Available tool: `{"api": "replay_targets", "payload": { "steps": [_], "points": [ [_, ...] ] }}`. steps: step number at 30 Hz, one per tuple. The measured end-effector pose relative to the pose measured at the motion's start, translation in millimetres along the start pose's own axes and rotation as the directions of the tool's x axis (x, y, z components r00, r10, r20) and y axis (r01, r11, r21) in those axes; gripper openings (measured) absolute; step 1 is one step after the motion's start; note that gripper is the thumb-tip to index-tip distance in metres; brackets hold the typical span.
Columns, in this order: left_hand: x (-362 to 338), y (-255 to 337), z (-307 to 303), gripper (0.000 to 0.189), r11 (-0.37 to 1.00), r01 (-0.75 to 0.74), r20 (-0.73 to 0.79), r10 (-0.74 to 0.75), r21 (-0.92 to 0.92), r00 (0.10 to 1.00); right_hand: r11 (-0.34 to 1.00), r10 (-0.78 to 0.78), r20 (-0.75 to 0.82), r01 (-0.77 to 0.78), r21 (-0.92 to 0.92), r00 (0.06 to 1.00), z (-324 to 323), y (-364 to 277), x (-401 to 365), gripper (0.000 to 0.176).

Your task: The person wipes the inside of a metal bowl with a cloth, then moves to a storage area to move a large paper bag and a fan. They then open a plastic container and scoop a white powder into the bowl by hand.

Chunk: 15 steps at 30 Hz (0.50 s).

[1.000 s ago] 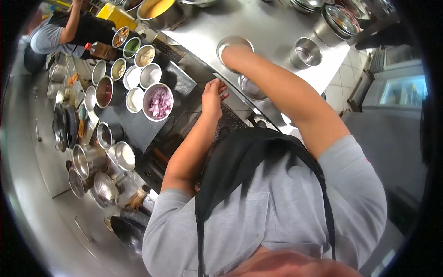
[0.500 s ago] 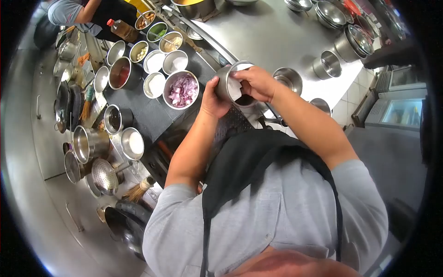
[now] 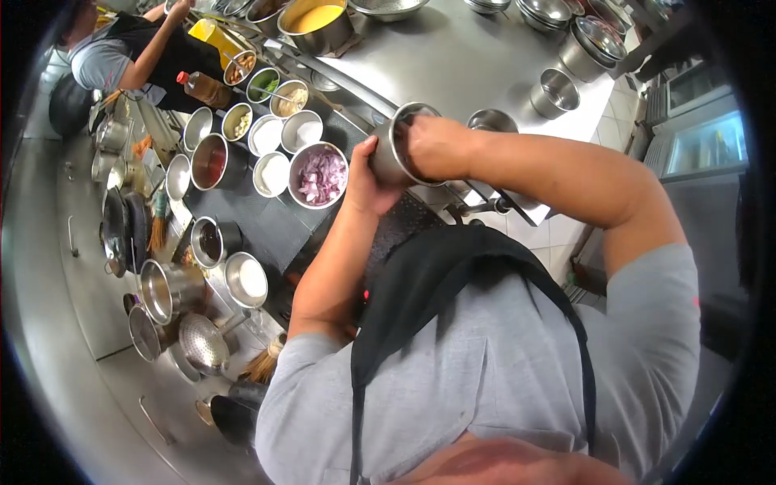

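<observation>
A steel pot (image 3: 388, 153) is tilted in front of me with its opening toward the right. My left hand (image 3: 372, 182) is wrapped round its outside on the left, thumb up along the wall. My right hand (image 3: 436, 147) reaches into the opening, and its fingers are hidden inside. Whatever it holds there does not show. Left of the pot is a bowl of chopped red onion (image 3: 321, 175). Small bowls of white powder (image 3: 272, 174) stand beside the onion.
A co-worker (image 3: 129, 56) stands at the upper left. A pot of yellow liquid (image 3: 317, 18), a red-capped bottle (image 3: 204, 87) and a pot of red sauce (image 3: 212, 160) are on the left side. Steel pots (image 3: 555, 93) stand at the upper right. A perforated ladle (image 3: 204, 343) lies lower left.
My right hand has gone deeper into the pot, and its elbow has risen outward. The white piece seen at its fingers before is out of sight. The view has shifted.
</observation>
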<state>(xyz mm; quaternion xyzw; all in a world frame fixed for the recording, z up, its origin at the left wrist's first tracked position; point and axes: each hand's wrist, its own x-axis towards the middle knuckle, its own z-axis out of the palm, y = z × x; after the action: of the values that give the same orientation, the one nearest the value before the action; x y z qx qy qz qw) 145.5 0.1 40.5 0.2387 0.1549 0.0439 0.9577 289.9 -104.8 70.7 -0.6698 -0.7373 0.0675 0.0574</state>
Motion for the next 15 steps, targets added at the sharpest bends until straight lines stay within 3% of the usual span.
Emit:
{"api": "replay_targets", "payload": {
  "steps": [2, 3, 4, 6, 7, 8, 10, 11, 12, 14, 15],
  "points": [
    [-15.6, 6.0, 16.7, 0.068, 0.992, 0.122, -0.036, -0.122, -0.011, 0.992, 0.917, -0.131, 0.103, 0.160, -0.366, 0.986, -18.1, -5.4, -3.7, 0.030],
    [-18.7, 4.4, 20.5, 0.069, 0.982, 0.037, -0.071, -0.024, 0.186, 0.997, 0.914, -0.090, 0.157, 0.144, -0.378, 0.984, -17.0, -8.5, -4.6, 0.028],
    [-16.1, 1.5, 16.2, 0.069, 0.981, 0.042, -0.069, -0.029, 0.188, 0.997, 0.916, -0.084, 0.155, 0.138, -0.377, 0.984, -16.4, -15.7, -8.4, 0.028],
    [-3.9, -2.1, 8.9, 0.071, 0.992, -0.031, 0.035, 0.026, 0.123, 0.999, 0.996, -0.031, -0.096, 0.023, -0.081, 0.995, -31.0, -32.2, -12.5, 0.027],
    [-5.5, -2.6, 10.0, 0.077, 0.975, -0.076, 0.055, 0.066, 0.208, 0.996, 0.997, 0.080, 0.311, -0.069, -0.047, 0.947, -37.6, -39.0, 13.4, 0.031],
    [-7.2, -4.2, 7.8, 0.077, 0.976, -0.069, 0.054, 0.059, 0.208, 0.997, 0.996, 0.085, 0.313, -0.075, -0.043, 0.946, -34.5, -39.7, 12.1, 0.031],
    [-7.5, -4.9, 3.3, 0.084, 0.937, -0.126, 0.123, 0.090, 0.326, 0.988, 0.970, 0.050, 0.280, -0.114, 0.216, 0.959, -22.2, -37.3, 12.6, 0.029],
    [-13.0, -3.8, 7.5, 0.091, 0.944, -0.132, 0.147, 0.090, 0.303, 0.985, 0.875, 0.028, 0.118, -0.082, 0.477, 0.993, -6.8, -27.4, 5.0, 0.031],
    [-14.4, -1.6, 9.3, 0.091, 0.944, -0.131, 0.146, 0.090, 0.304, 0.985, 0.519, 0.262, 0.044, -0.179, 0.836, 0.964, -11.4, -34.1, -11.4, 0.031],
    [-16.5, 4.1, 9.0, 0.094, 0.914, -0.302, 0.215, 0.248, 0.273, 0.945, 0.051, 0.627, -0.061, 0.037, 0.998, 0.777, -21.6, -52.7, -17.9, 0.030],
    [-11.2, 8.0, 8.5, 0.093, 0.947, -0.273, 0.234, 0.231, 0.169, 0.944, -0.048, 0.711, -0.015, 0.070, 0.996, 0.703, -24.7, -46.3, -27.5, 0.031]
  ]
}}
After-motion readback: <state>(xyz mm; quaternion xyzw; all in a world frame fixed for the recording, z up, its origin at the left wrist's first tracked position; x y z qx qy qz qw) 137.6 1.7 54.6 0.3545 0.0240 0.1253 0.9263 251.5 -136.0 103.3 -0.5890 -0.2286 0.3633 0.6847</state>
